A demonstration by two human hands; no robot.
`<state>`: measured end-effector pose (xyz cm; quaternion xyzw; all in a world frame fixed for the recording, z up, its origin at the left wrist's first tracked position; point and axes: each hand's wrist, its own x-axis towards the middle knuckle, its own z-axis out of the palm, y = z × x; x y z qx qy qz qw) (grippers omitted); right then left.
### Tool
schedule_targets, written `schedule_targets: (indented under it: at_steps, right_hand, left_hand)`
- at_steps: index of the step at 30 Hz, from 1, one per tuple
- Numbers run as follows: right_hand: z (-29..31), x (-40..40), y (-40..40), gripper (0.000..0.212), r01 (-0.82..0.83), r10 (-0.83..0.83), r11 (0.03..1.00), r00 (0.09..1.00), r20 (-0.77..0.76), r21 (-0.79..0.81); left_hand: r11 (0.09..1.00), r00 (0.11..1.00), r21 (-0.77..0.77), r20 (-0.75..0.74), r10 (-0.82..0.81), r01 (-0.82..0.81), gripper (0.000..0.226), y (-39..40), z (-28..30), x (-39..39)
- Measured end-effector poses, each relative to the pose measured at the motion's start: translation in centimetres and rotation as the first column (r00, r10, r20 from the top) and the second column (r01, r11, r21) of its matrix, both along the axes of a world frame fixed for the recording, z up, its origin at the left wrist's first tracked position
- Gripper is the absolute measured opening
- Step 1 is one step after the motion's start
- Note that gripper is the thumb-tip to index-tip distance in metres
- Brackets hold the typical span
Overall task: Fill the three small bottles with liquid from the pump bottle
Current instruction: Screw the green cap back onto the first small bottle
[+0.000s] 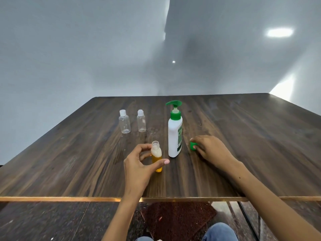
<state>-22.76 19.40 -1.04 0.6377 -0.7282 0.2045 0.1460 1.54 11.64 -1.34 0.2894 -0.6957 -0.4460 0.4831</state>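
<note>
A: Why does the left hand (pixel 139 164) curl round the small open bottle (pixel 156 156) in the lower middle of the frame?

B: The thumb and fingers wrap it so it stands still. It has yellow liquid in it and no lid.

A: And the right hand (pixel 208 152)?

B: Its fingers bend down on a green cap (pixel 193 146), right of middle. They seem to pinch it, but the view is poor. The cap probably goes on next.

A: Where is the pump bottle (pixel 175 134)?

B: In the middle, just beside the open one. Two empty capped bottles (pixel 124 123) wait in the upper left part of the table (pixel 243 136).
</note>
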Motion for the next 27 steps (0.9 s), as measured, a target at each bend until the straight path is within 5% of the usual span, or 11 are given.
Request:
schedule_targets:
  at_steps: [11,16,20,27]
  right_hand:
    - [0.7,6.5,4.4,0.030,-0.109,0.132,0.989,0.950,0.282,-0.098]
    - [2.9,9.7,2.8,0.032,-0.188,0.421,0.896,0.648,0.634,-0.403]
    - [4.1,11.4,0.8,0.025,-0.129,0.567,0.816,0.369,0.736,-0.564]
    - [4.5,11.7,-1.6,0.032,-0.172,0.559,0.829,0.291,0.776,-0.532]
  left_hand:
    - [0.999,0.999,-0.013,0.003,0.042,-0.042,0.053,0.0,-0.5,-0.1]
    - [0.999,0.999,-0.016,0.001,0.045,-0.045,0.056,0.1,-0.7,0.0]
    - [0.999,0.999,-0.024,-0.005,0.046,-0.046,0.054,0.1,-1.0,-0.1]
    - [0.998,0.999,-0.044,0.003,0.040,-0.039,0.051,0.0,-1.3,-0.2]
